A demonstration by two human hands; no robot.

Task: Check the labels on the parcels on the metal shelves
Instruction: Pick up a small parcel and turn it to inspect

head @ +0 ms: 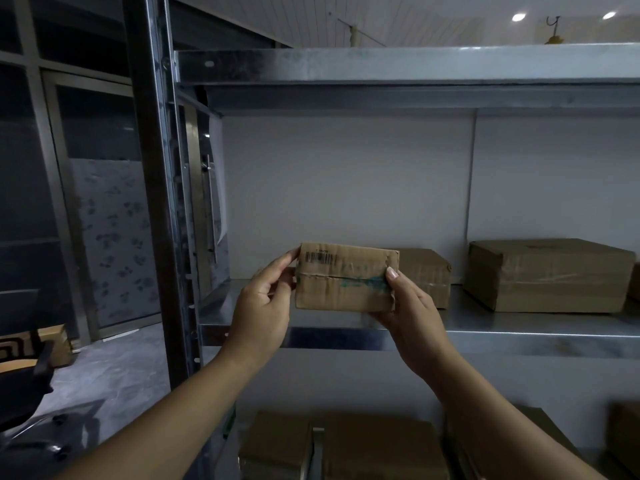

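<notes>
Rising from the bottom edge, the left forearm (173, 410) and right forearm (502, 410) reach up and inward to meet on a small cardboard parcel (346, 277), which hangs in the air between the two hands.

The left hand (263, 299) pinches the parcel's left end, with its thumb lying up along that edge and its fingers curled behind. The right hand (412, 317) grips the right end, its thumb pressed flat on the near face and its fingers wrapped under and behind. Both hands are clamped on the same box, one at each short end.

The parcel's long axis runs side to side from hand to hand, nearly level, with the right end a touch lower. Its broad face is turned toward the camera. A printed barcode (320, 258) sits at the upper left of that face, close to the left thumb, and a taped seam runs along the length. A teal smear (367, 282) crosses the seam near the right thumb.

Just beyond the hands lies the metal shelf (519, 344), its front lip passing behind the wrists. A second parcel (426, 271) rests on it right behind the right hand, and a larger parcel (550, 275) sits farther to the right. Below the forearms, more cardboard boxes (381, 445) lie on a lower level.
</notes>
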